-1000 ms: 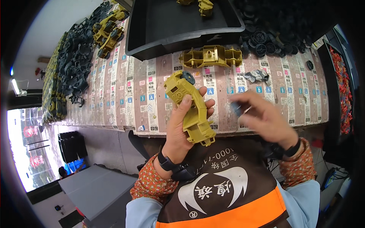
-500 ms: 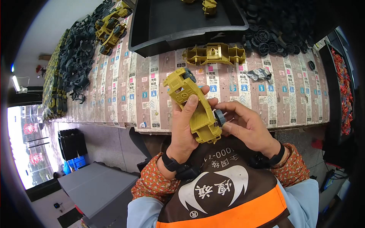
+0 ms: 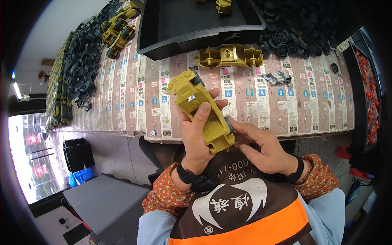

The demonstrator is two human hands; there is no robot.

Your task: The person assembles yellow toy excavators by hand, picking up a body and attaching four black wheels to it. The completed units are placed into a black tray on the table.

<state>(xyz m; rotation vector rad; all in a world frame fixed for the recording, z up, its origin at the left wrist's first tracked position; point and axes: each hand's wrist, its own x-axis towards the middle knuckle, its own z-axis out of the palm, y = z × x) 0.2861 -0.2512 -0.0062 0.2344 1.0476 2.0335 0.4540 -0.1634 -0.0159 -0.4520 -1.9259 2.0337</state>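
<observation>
My left hand (image 3: pixel 192 143) grips a mustard-yellow toy truck body (image 3: pixel 213 126), thumb across its top and fingers underneath. The truck is tilted, its cab end pointing up and to the left. Along its right side sit a dark wheel (image 3: pixel 197 79) near the cab and another dark wheel (image 3: pixel 229 125) near the rear. My right hand (image 3: pixel 265 151) is beside the rear wheel, index fingertip touching or very near it. Its thumb is apart from the index finger, with nothing visible between them. A second yellow truck body (image 3: pixel 230 57) lies underside up on the table beyond.
A black tray (image 3: pixel 200 38) stands at the back, yellow parts inside. Dark wheels (image 3: pixel 281 36) are heaped right of it, with one loose wheel (image 3: pixel 335 68) farther right. Dark parts (image 3: pixel 79 61) and yellow toy vehicles (image 3: pixel 118 32) lie left. A crumpled scrap (image 3: pixel 278 77) rests on the table.
The truck has shifted slightly left and turned a little. The rear wheel, pinched by my right fingers and standing out before, now sits close against the truck. My right thumb has come off it.
</observation>
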